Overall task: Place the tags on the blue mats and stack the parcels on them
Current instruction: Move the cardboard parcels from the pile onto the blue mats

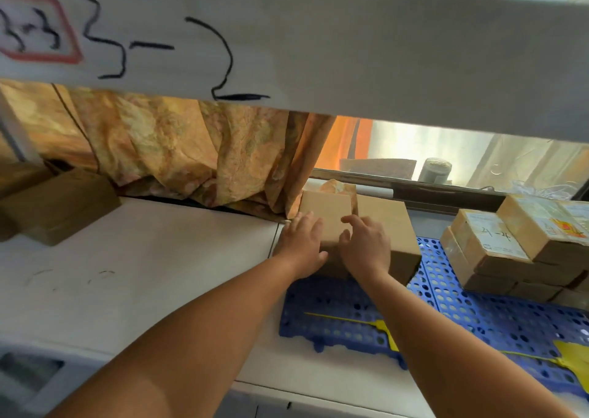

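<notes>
Small parcel [325, 216] mid-frame on blue mat [334, 315], snug vs bigger parcel [393, 226] (prob. keeps row tight). L hand [301, 242] presses flat on its left side, R hand [365, 247] curls over top to steady it; yellow tag [381, 325] lower on mat.

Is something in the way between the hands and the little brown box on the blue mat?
No, nothing visible. The left hand and right hand both touch the small brown cardboard box, which sits on the blue perforated plastic mat.
</notes>
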`<state>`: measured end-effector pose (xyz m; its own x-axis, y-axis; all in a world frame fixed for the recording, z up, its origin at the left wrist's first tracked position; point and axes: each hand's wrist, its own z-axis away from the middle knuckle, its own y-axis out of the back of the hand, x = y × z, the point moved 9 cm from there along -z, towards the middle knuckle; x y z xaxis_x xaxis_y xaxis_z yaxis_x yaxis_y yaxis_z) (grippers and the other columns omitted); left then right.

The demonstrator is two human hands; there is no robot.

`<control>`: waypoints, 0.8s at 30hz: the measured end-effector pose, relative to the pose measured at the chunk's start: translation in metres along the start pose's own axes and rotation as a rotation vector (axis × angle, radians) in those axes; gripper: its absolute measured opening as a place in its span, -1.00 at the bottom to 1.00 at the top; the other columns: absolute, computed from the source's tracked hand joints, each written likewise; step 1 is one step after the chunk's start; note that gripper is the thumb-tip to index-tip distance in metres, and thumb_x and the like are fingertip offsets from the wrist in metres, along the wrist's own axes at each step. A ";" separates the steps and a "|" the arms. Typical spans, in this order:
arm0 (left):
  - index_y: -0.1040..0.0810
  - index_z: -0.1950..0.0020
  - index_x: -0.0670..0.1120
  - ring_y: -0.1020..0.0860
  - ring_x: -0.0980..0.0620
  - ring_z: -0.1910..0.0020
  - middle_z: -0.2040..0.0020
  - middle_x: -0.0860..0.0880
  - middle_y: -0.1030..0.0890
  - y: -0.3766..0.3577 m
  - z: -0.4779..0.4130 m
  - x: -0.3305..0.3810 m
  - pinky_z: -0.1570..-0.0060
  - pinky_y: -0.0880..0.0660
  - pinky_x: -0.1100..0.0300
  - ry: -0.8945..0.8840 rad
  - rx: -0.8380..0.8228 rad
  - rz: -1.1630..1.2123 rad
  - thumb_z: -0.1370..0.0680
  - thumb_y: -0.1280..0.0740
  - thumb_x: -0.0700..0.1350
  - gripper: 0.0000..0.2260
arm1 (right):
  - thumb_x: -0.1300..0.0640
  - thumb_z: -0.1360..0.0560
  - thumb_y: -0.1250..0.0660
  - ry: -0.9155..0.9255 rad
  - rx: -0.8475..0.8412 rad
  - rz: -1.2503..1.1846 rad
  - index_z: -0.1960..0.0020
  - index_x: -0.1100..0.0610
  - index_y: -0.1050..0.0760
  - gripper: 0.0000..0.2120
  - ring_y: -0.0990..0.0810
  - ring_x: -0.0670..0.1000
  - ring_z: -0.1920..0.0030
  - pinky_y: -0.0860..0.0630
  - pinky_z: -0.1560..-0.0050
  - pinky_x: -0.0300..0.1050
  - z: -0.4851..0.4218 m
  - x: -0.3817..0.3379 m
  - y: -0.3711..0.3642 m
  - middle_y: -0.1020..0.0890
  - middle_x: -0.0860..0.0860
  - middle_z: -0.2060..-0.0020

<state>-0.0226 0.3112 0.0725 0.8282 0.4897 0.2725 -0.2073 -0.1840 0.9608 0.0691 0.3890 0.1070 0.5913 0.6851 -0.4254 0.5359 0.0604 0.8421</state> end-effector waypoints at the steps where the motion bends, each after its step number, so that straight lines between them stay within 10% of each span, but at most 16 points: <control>1: -0.05 -0.55 -0.02 0.05 -0.14 -0.56 -0.58 -0.11 -0.01 0.005 0.003 -0.009 -0.49 -0.05 -0.03 0.019 0.030 0.014 -0.57 -0.24 0.01 -0.39 | 0.12 -0.56 -0.20 0.036 -0.003 -0.012 -0.27 0.01 -0.48 -0.70 -0.44 0.07 -0.23 -0.37 -0.22 -0.02 0.002 -0.012 -0.002 -0.54 0.04 -0.22; 12: -0.40 -0.35 -0.03 -0.45 -0.10 -0.28 -0.28 -0.08 -0.49 0.046 0.055 -0.175 -0.24 -0.46 0.01 0.186 0.151 0.244 -0.55 -0.23 -0.03 -0.64 | 0.15 -0.55 -0.20 0.341 -0.161 -0.123 -0.16 0.03 -0.59 -0.74 -0.57 0.03 -0.06 -0.54 -0.05 -0.07 0.035 -0.203 -0.074 -0.62 0.00 -0.07; 24: -0.61 0.12 -0.19 -0.47 -0.05 0.16 0.15 -0.09 -0.50 0.100 0.171 -0.436 0.16 -0.44 0.09 0.507 0.205 0.308 -0.56 -0.18 -0.16 -0.77 | 0.18 -0.53 -0.16 0.306 -0.436 -0.172 -0.15 0.02 -0.57 -0.71 -0.57 0.04 -0.10 -0.50 -0.12 -0.11 0.100 -0.395 -0.216 -0.62 0.02 -0.12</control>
<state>-0.3160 -0.0664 0.0411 0.3859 0.7225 0.5737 -0.2513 -0.5160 0.8189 -0.2203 0.0329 0.0602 0.2806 0.8143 -0.5081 0.2724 0.4400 0.8557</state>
